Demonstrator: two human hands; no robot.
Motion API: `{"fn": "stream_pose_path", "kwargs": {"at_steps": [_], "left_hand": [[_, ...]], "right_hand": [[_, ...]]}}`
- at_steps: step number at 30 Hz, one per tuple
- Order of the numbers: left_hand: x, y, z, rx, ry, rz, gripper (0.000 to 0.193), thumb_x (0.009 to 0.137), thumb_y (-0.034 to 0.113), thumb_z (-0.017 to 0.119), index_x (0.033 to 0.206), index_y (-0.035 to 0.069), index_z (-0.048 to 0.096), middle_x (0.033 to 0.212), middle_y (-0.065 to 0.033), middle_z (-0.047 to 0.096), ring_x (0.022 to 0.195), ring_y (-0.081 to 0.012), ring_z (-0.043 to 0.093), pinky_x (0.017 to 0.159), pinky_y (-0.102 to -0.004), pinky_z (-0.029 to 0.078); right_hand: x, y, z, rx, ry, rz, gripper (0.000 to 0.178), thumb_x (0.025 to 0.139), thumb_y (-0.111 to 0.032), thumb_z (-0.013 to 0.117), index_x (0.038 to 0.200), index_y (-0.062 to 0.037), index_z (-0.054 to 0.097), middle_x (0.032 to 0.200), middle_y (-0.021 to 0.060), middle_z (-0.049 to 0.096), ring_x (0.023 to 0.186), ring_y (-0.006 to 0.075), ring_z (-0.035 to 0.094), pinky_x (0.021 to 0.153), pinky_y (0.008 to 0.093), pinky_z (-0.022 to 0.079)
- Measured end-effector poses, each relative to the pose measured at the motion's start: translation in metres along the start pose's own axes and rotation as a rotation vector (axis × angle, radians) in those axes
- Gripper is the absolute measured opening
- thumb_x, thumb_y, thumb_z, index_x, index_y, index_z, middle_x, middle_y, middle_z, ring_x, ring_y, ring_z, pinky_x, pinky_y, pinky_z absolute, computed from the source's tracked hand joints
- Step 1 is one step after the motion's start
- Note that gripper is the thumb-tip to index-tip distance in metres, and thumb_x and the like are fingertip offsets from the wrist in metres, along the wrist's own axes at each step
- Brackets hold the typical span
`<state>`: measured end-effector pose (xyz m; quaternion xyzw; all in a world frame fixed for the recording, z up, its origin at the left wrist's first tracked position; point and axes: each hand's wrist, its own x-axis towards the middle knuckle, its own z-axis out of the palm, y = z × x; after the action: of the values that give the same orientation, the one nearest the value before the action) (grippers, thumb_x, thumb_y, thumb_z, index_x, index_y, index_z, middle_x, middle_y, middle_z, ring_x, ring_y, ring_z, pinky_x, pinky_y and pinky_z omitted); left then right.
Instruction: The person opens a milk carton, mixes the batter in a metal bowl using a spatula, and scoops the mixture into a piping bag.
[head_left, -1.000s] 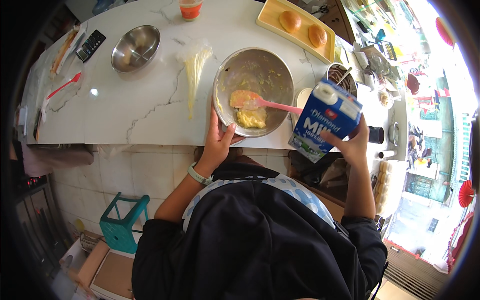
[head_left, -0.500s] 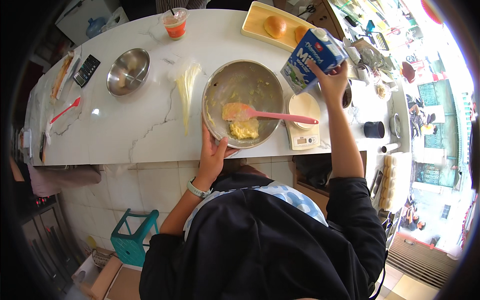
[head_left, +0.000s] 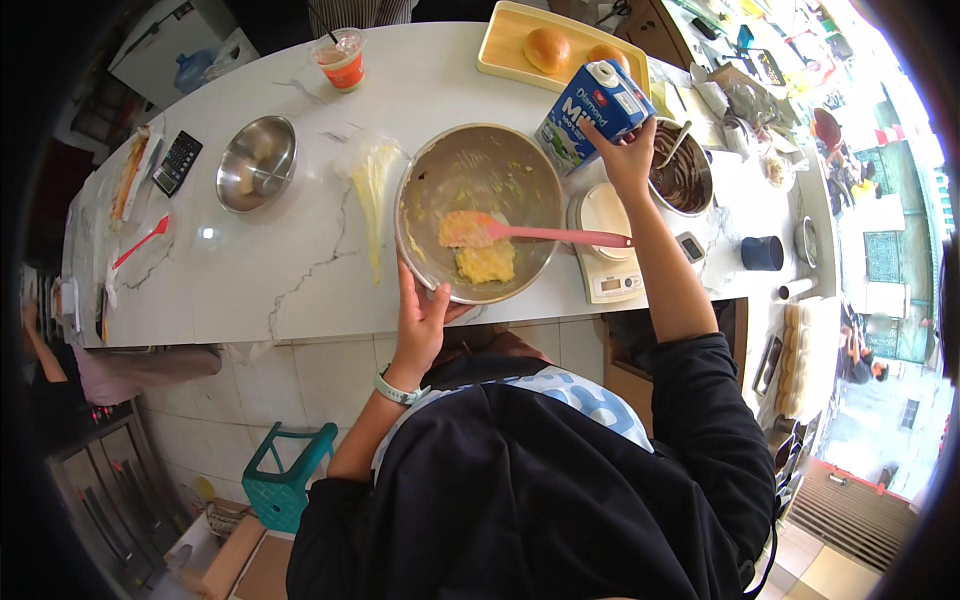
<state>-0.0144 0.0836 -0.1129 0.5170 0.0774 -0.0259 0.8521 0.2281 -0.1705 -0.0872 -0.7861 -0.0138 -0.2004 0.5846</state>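
Note:
Near the counter's front edge stands a large steel mixing bowl [head_left: 478, 150] with a lump of yellow dough-like mixture [head_left: 486, 264] in it. A pink spatula [head_left: 560, 235] lies across the mixture, its handle sticking out over the right rim. My left hand [head_left: 421, 322] grips the bowl's near left side, fingers partly hidden beneath it. My right hand [head_left: 628, 160] is wrapped round a blue milk carton [head_left: 585, 112], held tilted beyond the bowl's far right rim. Beneath my right forearm is a cream kitchen scale [head_left: 610, 283] with a pale round dish [head_left: 606, 212] on it.
At the back stand a tray of buns [head_left: 505, 50] and a drink cup [head_left: 342, 65]. Right of the scale is a bowl of dark brown mixture [head_left: 690, 180]. To the left lie a piping bag [head_left: 374, 190], a smaller steel bowl [head_left: 258, 160], a calculator [head_left: 178, 163] and a red spatula [head_left: 140, 243].
My right hand has moved the milk carton left, closer to the mixing bowl. The bowl of dark mixture now shows more fully. The view has shifted slightly; my left hand still holds the mixing bowl.

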Motion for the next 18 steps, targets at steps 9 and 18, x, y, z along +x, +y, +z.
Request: {"fn": "stream_pose_path", "kwargs": {"at_steps": [9,18], "left_hand": [[0.000,-0.005,-0.002,-0.077,0.028,-0.001,0.071,0.097,0.004,0.039,0.148,0.026,-0.006,0.142,-0.0140,0.033,0.115,-0.0285,0.054,0.087,-0.0414,0.056],[0.008,0.009,-0.004,-0.053,-0.001,-0.049,0.070,0.097,0.002,0.035,0.147,0.026,-0.007,0.139,-0.0160,0.035,0.102,-0.0302,0.062,0.078,-0.0388,0.060]], "right_hand": [[-0.078,-0.061,-0.044,-0.839,-0.675,0.066,0.046,0.080,-0.044,0.070,0.092,-0.0006,0.063,0.083,0.0153,0.067,0.077,0.0275,0.066,0.069,0.0366,0.051],[-0.096,-0.121,-0.031,-1.294,-0.768,-0.677,0.010,0.092,-0.018,0.049,0.094,-0.0085,0.048,0.071,0.0057,0.056,0.065,0.0240,0.065,0.050,0.0376,0.049]]}}
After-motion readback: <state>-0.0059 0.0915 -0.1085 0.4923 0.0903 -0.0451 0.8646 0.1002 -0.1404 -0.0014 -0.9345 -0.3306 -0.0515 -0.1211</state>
